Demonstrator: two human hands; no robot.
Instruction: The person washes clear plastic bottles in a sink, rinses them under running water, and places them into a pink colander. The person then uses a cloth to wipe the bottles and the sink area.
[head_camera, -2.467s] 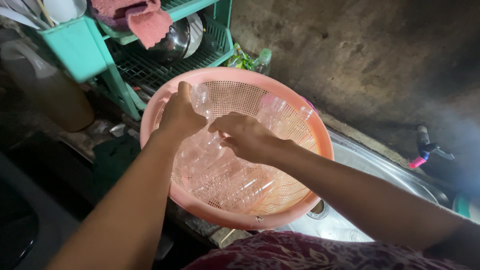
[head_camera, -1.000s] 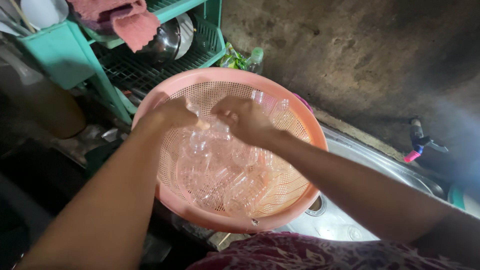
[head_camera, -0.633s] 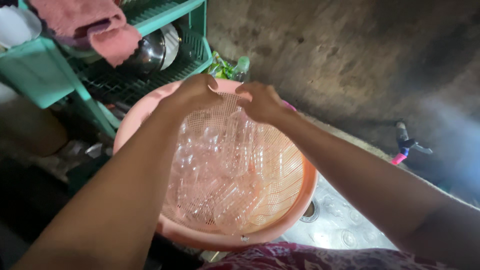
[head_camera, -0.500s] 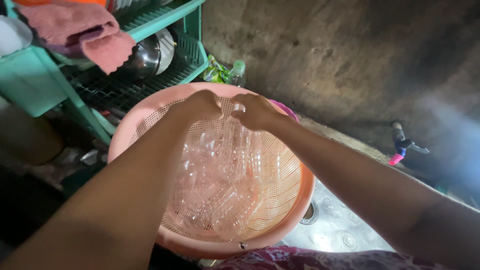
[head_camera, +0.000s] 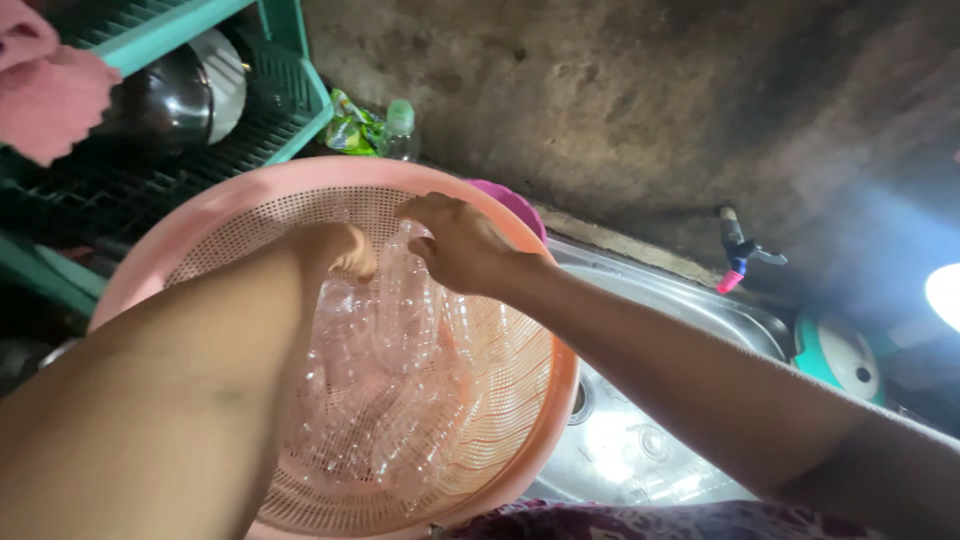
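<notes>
The person is sorting through clear plastic bottles (head_camera: 400, 380) piled in a pink basket (head_camera: 180, 225), which rests on the near-left edge of the steel sink (head_camera: 690, 310). This looks like the picking stage: one bottle is being drawn from the heap. The right hand (head_camera: 465, 245) is at the far rim of the basket, its fingers (head_camera: 420, 207) curled around the top of an upright bottle, gripping it. The left hand (head_camera: 335, 250) reaches in just beside it; its fingers are hidden, so their state cannot be told. The next move would call for a firm hold and a straight lift, since the bottles lie tangled together.
</notes>
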